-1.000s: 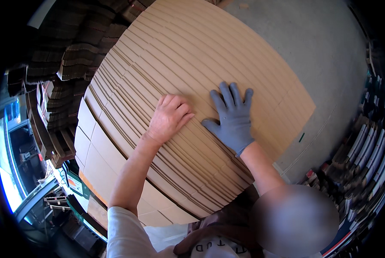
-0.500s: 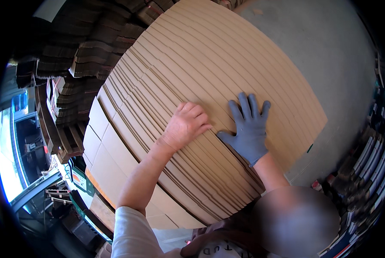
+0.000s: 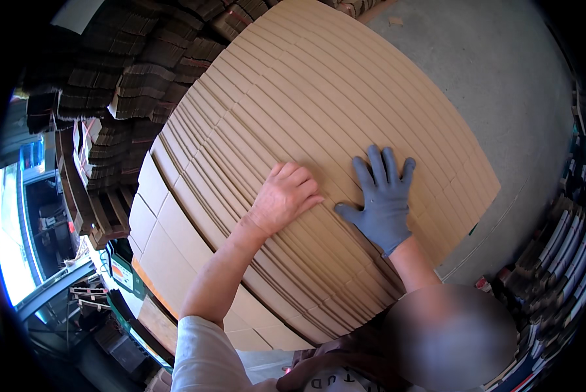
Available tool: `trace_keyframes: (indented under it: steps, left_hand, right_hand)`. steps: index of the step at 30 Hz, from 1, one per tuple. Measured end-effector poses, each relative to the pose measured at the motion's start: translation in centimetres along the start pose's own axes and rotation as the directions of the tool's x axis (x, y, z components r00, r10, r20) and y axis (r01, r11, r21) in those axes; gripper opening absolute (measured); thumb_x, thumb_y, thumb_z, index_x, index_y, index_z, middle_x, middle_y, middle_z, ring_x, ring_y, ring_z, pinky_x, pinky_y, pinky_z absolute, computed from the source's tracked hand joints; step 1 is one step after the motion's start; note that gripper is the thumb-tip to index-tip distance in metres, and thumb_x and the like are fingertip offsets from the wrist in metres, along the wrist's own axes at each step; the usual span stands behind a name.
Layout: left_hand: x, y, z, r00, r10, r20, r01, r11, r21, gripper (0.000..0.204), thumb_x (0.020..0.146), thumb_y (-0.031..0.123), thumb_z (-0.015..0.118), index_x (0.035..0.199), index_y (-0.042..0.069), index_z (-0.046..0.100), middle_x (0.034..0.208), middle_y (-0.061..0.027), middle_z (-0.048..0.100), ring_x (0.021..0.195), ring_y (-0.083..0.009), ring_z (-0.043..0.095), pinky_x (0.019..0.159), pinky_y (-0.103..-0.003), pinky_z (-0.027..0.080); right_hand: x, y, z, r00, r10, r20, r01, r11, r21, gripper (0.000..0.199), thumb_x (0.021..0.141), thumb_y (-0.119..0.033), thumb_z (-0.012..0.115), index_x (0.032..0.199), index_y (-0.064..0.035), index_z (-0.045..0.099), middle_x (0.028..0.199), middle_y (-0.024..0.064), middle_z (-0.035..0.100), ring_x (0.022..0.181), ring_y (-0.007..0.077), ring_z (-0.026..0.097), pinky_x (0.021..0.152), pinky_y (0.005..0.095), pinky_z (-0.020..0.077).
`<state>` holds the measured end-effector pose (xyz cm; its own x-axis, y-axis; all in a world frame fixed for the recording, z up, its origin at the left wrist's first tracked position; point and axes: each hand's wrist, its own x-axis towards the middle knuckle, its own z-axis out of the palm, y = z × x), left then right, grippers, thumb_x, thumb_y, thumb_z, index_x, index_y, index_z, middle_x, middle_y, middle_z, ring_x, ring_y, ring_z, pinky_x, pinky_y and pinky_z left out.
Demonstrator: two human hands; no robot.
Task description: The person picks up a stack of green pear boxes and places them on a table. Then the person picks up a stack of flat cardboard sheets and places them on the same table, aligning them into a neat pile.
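Note:
A broad fan of overlapping flat cardboard sheets [image 3: 345, 91] spreads out in front of me, their edges forming slanting parallel lines. My bare left hand [image 3: 286, 196] rests at the middle of the fan with its fingers curled down at a sheet's edge. Those fingertips are partly hidden under the hand. To its right lies my right hand [image 3: 383, 202] in a grey glove, palm down on the sheets, fingers spread wide. Creased flaps [image 3: 168, 225] of the sheets show at the left end of the fan.
Tall stacks of folded cardboard [image 3: 136, 72] stand at the far left, some above a wooden pallet [image 3: 100, 212]. Grey floor [image 3: 508, 78] extends on the right. More stacked flat bundles [image 3: 561, 255] line the right rim. A green-framed machine or panel [image 3: 126, 274] sits at lower left.
Both hands and the cardboard appear slightly lower and to the right in the picture. The hands keep nearly the same pose on the sheets.

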<state>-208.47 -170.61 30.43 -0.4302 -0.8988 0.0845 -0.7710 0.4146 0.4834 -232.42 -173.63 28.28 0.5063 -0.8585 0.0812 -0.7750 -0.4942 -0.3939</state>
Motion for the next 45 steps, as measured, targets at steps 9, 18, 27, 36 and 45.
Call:
trace_keyframes:
  steps: [9,18,27,36,45]
  left_hand:
    - [-0.4,0.0,0.4,1.0,0.002,-0.026,-0.002,1.0,-0.013,0.021,0.08,0.024,0.081,0.086,0.011,0.065,0.095,-0.0049,0.06,0.096,-0.028,0.057,0.09,-0.042,0.047]
    - [-0.7,0.0,0.3,0.999,0.001,-0.038,-0.001,1.0,-0.018,0.022,0.078,0.02,0.082,0.085,0.009,0.064,0.093,-0.0058,0.06,0.095,-0.0293,0.057,0.089,-0.043,0.046]
    - [-0.5,0.1,-0.1,0.999,0.008,-0.048,-0.009,1.0,-0.024,0.024,0.078,0.021,0.082,0.086,0.008,0.063,0.093,-0.0064,0.06,0.094,-0.0297,0.058,0.088,-0.043,0.047]
    - [-1.2,0.0,-0.2,0.997,0.075,-0.022,-0.075,0.997,0.014,0.023,0.081,0.025,0.081,0.088,0.011,0.064,0.099,-0.0044,0.06,0.096,-0.027,0.057,0.091,-0.041,0.046]
    - [-1.4,0.0,-0.3,0.998,0.06,0.002,-0.06,0.998,0.02,0.022,0.081,0.027,0.08,0.088,0.013,0.064,0.097,-0.0031,0.06,0.095,-0.0257,0.056,0.089,-0.039,0.046]
  right_hand:
    - [0.2,0.2,-0.3,1.0,0.012,0.019,-0.012,1.0,-0.006,0.091,0.063,-0.053,0.087,0.137,-0.0106,0.054,0.148,0.0158,0.043,0.138,0.0389,0.037,0.107,0.0764,0.022]
    - [-0.3,1.7,0.1,0.996,-0.059,-0.064,0.064,0.994,0.084,0.071,0.08,-0.042,0.079,0.136,-0.0074,0.053,0.144,0.0189,0.046,0.135,0.0419,0.04,0.108,0.0722,0.0236]
    - [-1.6,-2.3,-0.3,1.0,-0.016,-0.005,0.017,0.991,0.131,0.073,0.073,-0.039,0.085,0.134,-0.0096,0.057,0.145,0.0191,0.045,0.137,0.0426,0.039,0.109,0.0731,0.0232]
    - [-1.7,-2.6,0.2,0.999,0.019,0.03,-0.021,0.996,0.089,0.075,0.069,-0.042,0.086,0.132,-0.0116,0.06,0.147,0.0159,0.044,0.138,0.0393,0.037,0.11,0.0741,0.0205]
    - [-2.0,-2.4,0.5,1.0,0.0,0.004,0.0,0.996,0.09,0.076,0.069,-0.043,0.086,0.134,-0.0123,0.059,0.148,0.0161,0.043,0.138,0.0405,0.037,0.111,0.074,0.0197]
